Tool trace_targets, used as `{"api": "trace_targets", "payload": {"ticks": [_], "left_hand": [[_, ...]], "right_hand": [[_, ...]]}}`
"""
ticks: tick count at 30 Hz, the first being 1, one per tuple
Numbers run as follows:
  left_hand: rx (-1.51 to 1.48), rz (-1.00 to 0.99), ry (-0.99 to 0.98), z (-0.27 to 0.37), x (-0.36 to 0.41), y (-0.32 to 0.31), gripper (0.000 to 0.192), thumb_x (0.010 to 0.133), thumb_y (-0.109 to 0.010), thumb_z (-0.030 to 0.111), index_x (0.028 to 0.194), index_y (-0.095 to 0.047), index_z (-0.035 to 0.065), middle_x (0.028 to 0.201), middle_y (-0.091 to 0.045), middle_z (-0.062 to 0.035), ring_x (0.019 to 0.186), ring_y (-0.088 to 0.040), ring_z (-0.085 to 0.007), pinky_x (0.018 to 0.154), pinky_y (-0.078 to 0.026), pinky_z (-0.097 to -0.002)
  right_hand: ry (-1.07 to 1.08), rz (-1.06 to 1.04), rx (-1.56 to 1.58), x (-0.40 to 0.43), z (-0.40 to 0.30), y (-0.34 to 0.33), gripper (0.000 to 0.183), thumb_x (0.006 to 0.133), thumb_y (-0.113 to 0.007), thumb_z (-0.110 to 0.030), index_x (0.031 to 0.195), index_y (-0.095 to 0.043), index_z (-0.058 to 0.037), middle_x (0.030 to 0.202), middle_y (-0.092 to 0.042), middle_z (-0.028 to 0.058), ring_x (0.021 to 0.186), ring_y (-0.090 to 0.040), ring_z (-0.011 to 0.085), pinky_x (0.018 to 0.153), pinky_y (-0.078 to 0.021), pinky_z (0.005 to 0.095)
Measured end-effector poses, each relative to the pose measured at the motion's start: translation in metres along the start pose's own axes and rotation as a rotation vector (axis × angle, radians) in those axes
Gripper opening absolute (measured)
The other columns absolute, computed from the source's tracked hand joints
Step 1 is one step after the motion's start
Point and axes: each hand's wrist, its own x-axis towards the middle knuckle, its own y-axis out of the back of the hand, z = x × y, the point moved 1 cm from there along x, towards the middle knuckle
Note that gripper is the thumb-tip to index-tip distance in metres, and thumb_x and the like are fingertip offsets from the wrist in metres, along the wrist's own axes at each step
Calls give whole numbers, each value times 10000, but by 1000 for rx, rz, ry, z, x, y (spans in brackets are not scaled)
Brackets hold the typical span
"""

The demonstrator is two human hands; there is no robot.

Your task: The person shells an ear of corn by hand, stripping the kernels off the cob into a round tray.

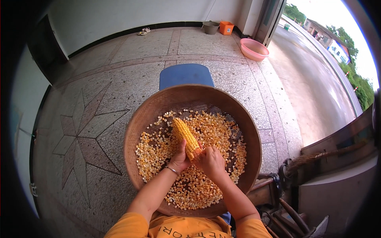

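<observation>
My left hand (180,157) grips a yellow corn cob (185,134) from its left side, thumb along the kernels. The cob's far end points away from me, tilted to the left. Its near end is partly stripped, showing bare reddish cob. At that end my right hand (212,162) presses with curled fingers; whether it pinches loose kernels is hidden. Under both hands is a round woven sieve basket (190,90) with a brown rim. Loose corn kernels (208,125) are spread over its mesh bottom.
A blue stool seat (186,74) shows beyond the basket. Along the far wall are shoes (144,31), a grey bucket (210,27) and an orange bin (226,28). A pink basin (254,49) stands by the doorway. At my right are a straw broom (309,160) and wooden-handled tools (293,214).
</observation>
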Motion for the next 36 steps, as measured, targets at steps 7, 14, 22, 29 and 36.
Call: {"api": "trace_targets", "payload": {"ticks": [7, 14, 22, 29, 36], "left_hand": [[-5, 31, 26, 4, 1, -1, 754, 733, -713, 637, 1205, -468, 103, 1042, -605, -74, 995, -614, -210, 916, -539, -405], [33, -25, 79, 12, 2, 4, 708, 770, -694, 609, 1180, -482, 72, 972, -629, -97, 910, -650, -223, 826, -583, -391], [56, -45, 98, 7, 3, 8, 774, 736, -737, 599, 1231, -455, 76, 1019, -614, -96, 950, -644, -226, 875, -565, -391], [150, -46, 82, 4, 0, 6, 807, 672, -793, 588, 1222, -478, 90, 1077, -620, -72, 983, -627, -206, 914, -535, -397], [42, -16, 64, 5, 1, 4, 765, 748, -724, 595, 1243, -468, 71, 1040, -624, -92, 987, -633, -218, 918, -539, -405]], "right_hand": [[71, -143, -8, 5, 6, 0, 395, 792, -741, -232, 978, -503, 24, 960, -563, 182, 884, -568, 312, 774, -485, 404], [-31, -216, 359, 6, 12, -6, 113, 913, -564, -101, 958, -529, -3, 881, -559, 130, 805, -565, 264, 746, -481, 391], [-323, -379, 513, 10, 21, -8, 162, 961, -546, -145, 979, -550, 15, 873, -622, 111, 762, -591, 196, 666, -491, 342], [-457, -510, 468, 15, 18, 12, 222, 970, -536, -203, 979, -579, 15, 868, -644, 105, 762, -598, 184, 677, -492, 340], [-380, -229, 431, 15, 15, 16, 367, 973, -534, -327, 883, -620, 18, 783, -638, 124, 717, -604, 208, 647, -478, 353]]}}
